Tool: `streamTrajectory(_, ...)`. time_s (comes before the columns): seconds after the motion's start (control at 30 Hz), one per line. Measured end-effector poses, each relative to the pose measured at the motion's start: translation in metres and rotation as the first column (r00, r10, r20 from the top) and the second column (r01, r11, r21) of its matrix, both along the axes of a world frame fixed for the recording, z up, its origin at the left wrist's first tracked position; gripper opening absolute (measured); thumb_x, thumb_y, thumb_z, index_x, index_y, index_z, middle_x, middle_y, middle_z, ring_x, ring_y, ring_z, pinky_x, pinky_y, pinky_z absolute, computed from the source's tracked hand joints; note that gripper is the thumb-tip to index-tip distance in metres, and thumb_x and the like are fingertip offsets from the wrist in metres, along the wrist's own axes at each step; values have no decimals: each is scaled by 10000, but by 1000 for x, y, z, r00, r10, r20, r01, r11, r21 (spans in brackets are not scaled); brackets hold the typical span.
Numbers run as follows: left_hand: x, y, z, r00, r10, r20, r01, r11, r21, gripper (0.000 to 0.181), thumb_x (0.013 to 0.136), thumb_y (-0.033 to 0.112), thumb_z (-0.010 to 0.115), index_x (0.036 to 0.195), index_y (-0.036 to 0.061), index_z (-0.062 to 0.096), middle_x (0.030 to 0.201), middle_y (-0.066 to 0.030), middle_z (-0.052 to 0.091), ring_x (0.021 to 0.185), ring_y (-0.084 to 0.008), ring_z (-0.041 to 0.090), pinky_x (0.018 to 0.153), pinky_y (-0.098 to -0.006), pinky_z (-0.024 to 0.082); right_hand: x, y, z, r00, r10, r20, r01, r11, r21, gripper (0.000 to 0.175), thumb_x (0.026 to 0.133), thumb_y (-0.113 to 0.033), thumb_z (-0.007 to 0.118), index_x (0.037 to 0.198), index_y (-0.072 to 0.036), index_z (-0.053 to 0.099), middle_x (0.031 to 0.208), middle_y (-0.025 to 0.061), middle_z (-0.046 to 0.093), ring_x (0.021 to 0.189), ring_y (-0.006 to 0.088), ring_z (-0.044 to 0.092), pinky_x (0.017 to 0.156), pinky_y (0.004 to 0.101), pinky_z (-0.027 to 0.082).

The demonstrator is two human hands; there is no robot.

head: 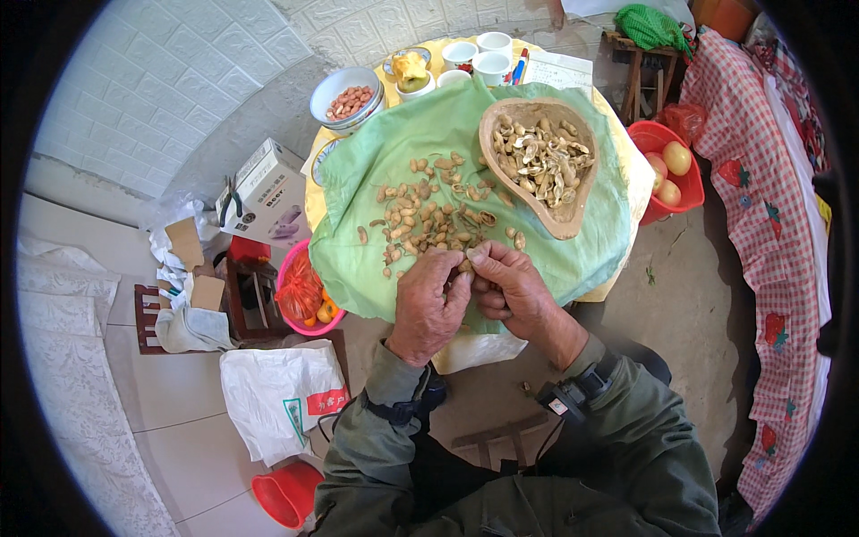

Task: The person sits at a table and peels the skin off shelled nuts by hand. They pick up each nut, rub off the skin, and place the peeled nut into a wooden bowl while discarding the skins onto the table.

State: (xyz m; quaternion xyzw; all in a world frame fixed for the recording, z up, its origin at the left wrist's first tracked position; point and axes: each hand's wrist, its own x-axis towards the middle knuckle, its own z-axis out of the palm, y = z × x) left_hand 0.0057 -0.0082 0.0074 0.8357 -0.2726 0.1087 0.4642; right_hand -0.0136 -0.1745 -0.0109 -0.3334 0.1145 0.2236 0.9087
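Both hands meet at the near edge of a round table, over a green cloth [356, 201]. My left hand [429, 302] and my right hand [520, 288] pinch one unshelled peanut [466, 266] between thumbs and fingertips. The curled lower fingers of the right hand are partly hidden, so anything inside them cannot be told. Just beyond the hands lies a loose pile of unshelled peanuts [409, 218]. Farther right, a pear-shaped tan basket [567, 225] holds shells. At the back left, stacked bowls [321, 101] hold shelled reddish peanuts [350, 103].
White cups [492, 66], a marker [519, 67] and a paper with writing [557, 71] stand or lie along the table's far side. A pink basin [285, 268] with fruit is at the left, a red bucket [694, 191] with fruit at the right. Pliers [231, 199] rest by a carton [268, 194].
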Motion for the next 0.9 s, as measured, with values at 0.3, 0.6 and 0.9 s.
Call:
streamTrajectory(0.3, -2, -1, 4, 1000, 0, 28, 2, 998, -61, 283, 853, -93, 667, 1121, -5, 659, 1149, -126, 636, 959, -202, 659, 808, -306, 555, -3, 1, 1, 997, 51, 61, -48, 998, -38, 189, 1046, -289, 609, 1020, -104, 632, 719, -50, 504, 475, 21, 312, 405, 200, 222)
streamTrajectory(0.6, -3, 2, -5, 973, -140, -182, 68, 933, -355, 294, 898, -98, 637, 1173, 2, 661, 1221, -104, 626, 1104, -172, 633, 932, -306, 541, -6, -2, 6, 988, 97, 117, -99, 995, 13, 171, 1047, -267, 602, 1057, -98, 630, 720, -60, 476, 493, 17, 315, 416, 196, 230)
streamTrajectory(0.9, -3, 5, -1, 899, -293, -325, 113, 874, -473, 298, 907, -71, 629, 1200, -23, 653, 1253, -111, 638, 1149, -190, 618, 1017, -325, 487, -9, 4, 8, 968, 54, 246, -2, 978, -206, 220, 1063, -269, 574, 997, -74, 652, 676, -77, 430, 528, 24, 332, 451, 215, 249)
